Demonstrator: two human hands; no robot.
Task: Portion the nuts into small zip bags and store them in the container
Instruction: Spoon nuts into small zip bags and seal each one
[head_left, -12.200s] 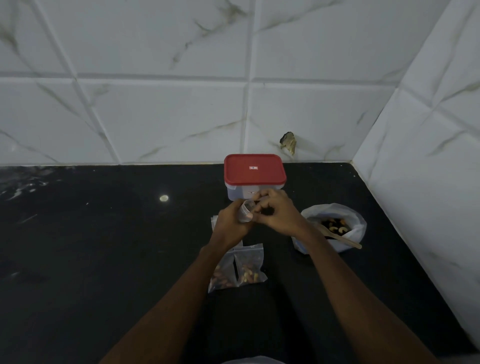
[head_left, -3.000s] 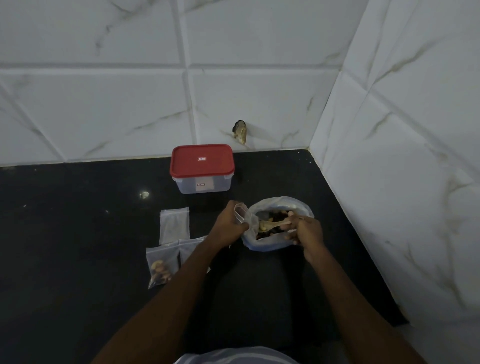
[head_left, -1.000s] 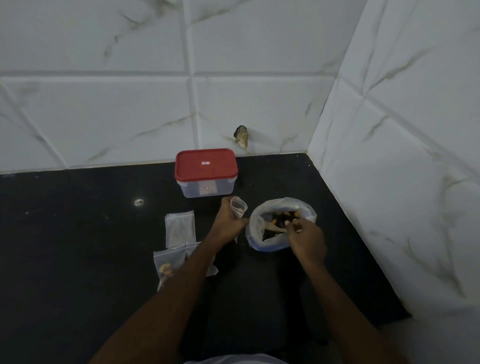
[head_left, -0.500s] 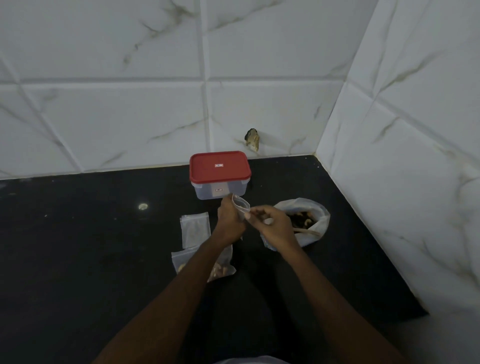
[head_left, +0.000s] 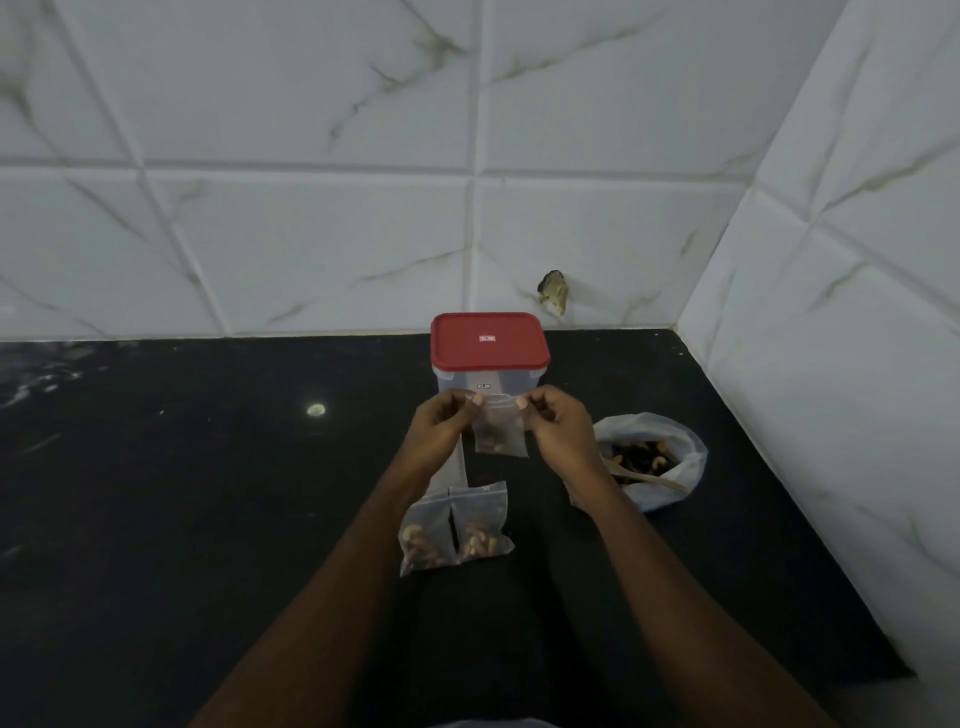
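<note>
One small zip bag (head_left: 500, 431) hangs upright in front of the container (head_left: 489, 345), with its mouth toward 12 o'clock and its long axis running 12 to 6. A few nuts sit at its bottom. The left hand (head_left: 441, 426) pinches its top left corner and the right hand (head_left: 558, 431) its top right corner. Two filled zip bags (head_left: 454, 530) lie side by side, touching, at 6 o'clock from it on the black counter (head_left: 208, 493). The one container, red-lidded, stands closed at 12 o'clock. One open bag of nuts (head_left: 649, 460), holding one wooden spoon (head_left: 654, 480), sits at 4 o'clock, partly hidden by the right wrist.
</note>
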